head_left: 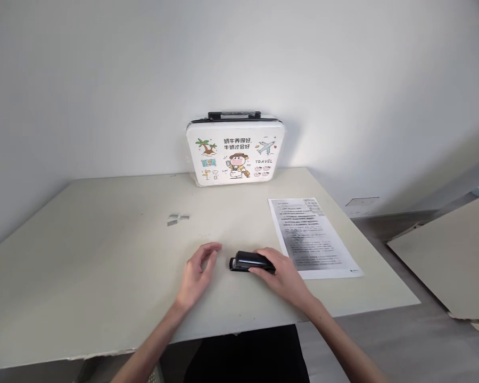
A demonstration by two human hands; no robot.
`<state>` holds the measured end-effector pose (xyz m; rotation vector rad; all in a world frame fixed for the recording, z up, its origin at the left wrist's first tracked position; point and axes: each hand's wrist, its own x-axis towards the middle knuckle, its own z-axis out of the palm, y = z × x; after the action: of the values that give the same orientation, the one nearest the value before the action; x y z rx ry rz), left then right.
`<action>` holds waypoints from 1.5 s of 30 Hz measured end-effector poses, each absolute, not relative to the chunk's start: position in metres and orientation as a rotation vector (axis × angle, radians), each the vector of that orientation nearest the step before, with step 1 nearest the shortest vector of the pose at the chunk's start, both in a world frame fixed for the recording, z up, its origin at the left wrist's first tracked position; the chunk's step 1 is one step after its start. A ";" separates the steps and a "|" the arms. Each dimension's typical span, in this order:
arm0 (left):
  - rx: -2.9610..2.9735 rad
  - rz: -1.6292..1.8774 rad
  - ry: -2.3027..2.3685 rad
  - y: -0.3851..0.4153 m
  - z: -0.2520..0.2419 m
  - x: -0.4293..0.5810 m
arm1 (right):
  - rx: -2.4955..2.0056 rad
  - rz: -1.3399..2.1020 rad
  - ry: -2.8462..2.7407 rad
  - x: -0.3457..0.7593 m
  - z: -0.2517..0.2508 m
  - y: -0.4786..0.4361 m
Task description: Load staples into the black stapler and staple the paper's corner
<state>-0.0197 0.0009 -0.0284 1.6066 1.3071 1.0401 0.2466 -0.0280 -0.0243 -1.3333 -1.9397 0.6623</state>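
Two grips lie close together over the near side of the pale worktop [104, 255], doing different jobs. The right grip [277, 271] is closed around the rear of a black stapler [252, 260], thumb on the near side and fingers over the top; holding it there probably steadies the body and leaves the nose free. That nose points left, toward the left grip [199, 270], which is open and holds nothing, its thumb and fingers loosely curved just beside the stapler, perhaps so that it can help without blocking the front.

Three small grey strips [184, 217], apparently staples, lie grouped farther back on the left, likely to keep them together and out from under the wrists. A printed sheet [315, 239] lies flat to the right, its near left corner partly hidden by the right grip; whether they touch, I cannot tell. At the back, a white carrying case [235, 154] with cartoon prints stands upright near the wall [123, 80], presumably there to leave the front free.
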 end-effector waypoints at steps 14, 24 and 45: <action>1.537 1.129 1.470 -0.046 -0.035 -0.031 | -1.347 1.010 -1.548 0.219 -0.040 -0.047; 1.511 1.286 1.625 -0.051 -0.028 -0.029 | -1.242 0.968 -1.556 0.219 -0.054 -0.047; 0.158 1.165 0.948 -0.059 0.009 -0.013 | -0.834 0.156 -1.866 0.208 -0.026 -0.090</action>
<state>-0.0125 -0.0591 0.0093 0.1583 0.9479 1.1645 0.2080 -0.0903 -0.0255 -0.8343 -1.8660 0.1557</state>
